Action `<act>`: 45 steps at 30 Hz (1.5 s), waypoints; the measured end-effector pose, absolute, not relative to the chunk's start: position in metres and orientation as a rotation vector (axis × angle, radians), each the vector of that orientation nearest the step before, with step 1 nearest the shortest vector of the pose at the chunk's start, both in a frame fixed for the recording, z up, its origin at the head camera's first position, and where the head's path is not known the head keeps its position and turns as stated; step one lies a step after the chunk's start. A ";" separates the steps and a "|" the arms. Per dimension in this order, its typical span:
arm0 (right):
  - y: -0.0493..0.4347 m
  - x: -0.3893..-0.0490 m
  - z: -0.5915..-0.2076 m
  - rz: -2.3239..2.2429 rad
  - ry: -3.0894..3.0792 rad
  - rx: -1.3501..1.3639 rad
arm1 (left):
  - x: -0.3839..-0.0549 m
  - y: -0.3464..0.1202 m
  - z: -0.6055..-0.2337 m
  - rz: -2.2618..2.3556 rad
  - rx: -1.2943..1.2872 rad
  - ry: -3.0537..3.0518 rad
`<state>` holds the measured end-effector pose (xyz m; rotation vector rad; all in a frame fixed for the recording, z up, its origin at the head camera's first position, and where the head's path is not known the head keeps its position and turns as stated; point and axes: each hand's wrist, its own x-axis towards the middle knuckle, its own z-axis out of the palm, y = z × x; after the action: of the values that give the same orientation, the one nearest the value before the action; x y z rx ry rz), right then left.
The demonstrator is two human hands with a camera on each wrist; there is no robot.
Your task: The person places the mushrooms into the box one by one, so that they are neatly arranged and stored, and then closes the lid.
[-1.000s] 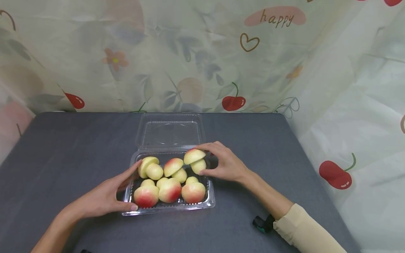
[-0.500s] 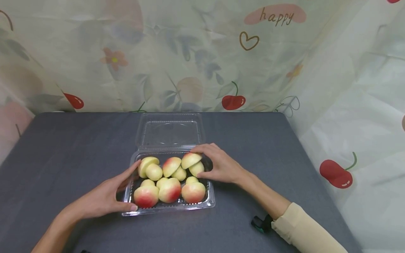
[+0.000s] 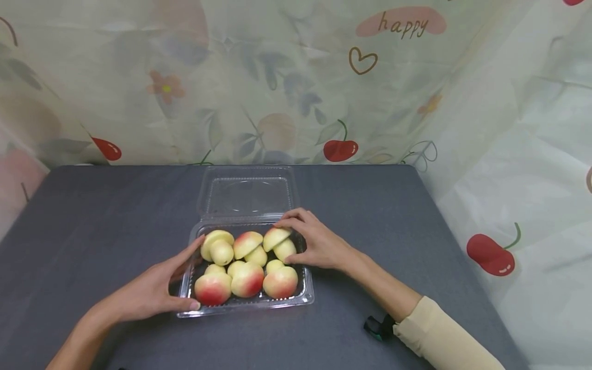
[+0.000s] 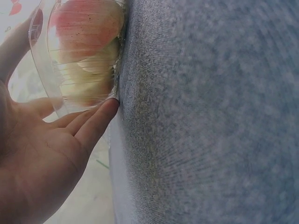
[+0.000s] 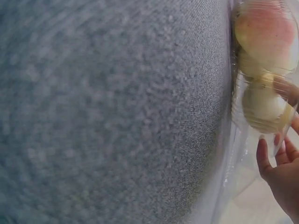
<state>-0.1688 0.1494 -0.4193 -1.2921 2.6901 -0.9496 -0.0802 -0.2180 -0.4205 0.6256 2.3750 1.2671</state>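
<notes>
Several toy mushrooms with yellow stems and red-and-yellow caps lie in two rows in a clear plastic clamshell container [image 3: 245,307]. In the head view my right hand [image 3: 324,245] pinches the far-right mushroom [image 3: 277,239] between thumb and fingers, inside the back right corner. My left hand [image 3: 148,288] spans the container's left side, with the thumb on the front left corner and the index fingertip beside the left back mushroom [image 3: 222,252]. In the left wrist view its fingers [image 4: 96,126] lie fairly straight against the clear wall.
The container's hinged lid [image 3: 250,195] lies folded back behind it on the dark grey tabletop [image 3: 115,216]. A black device [image 3: 379,329] is strapped to my right wrist. A printed curtain [image 3: 277,82] rises behind the table and along its right side.
My right hand has moved left and slightly toward me, with its mushroom settling deeper in the corner. The other mushrooms have shifted slightly left. My left hand has stayed almost in place.
</notes>
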 end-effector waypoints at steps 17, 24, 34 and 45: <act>0.156 -0.173 -0.419 -1.223 2.602 -1.296 | -0.080 -0.218 -0.421 1.317 0.668 2.343; 0.159 -0.181 -0.417 -1.297 2.616 -1.283 | -0.080 -0.218 -0.422 1.284 0.610 2.365; 0.163 -0.193 -0.421 -1.321 2.630 -1.218 | -0.080 -0.217 -0.421 1.311 0.662 2.346; 0.164 -0.202 -0.425 -1.297 2.708 -1.064 | -0.080 -0.218 -0.423 1.320 0.668 2.344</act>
<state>-0.2016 0.1636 -0.4251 -1.0643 2.7081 -1.2968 -0.0803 -0.2181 -0.4231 0.6683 2.3442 1.3202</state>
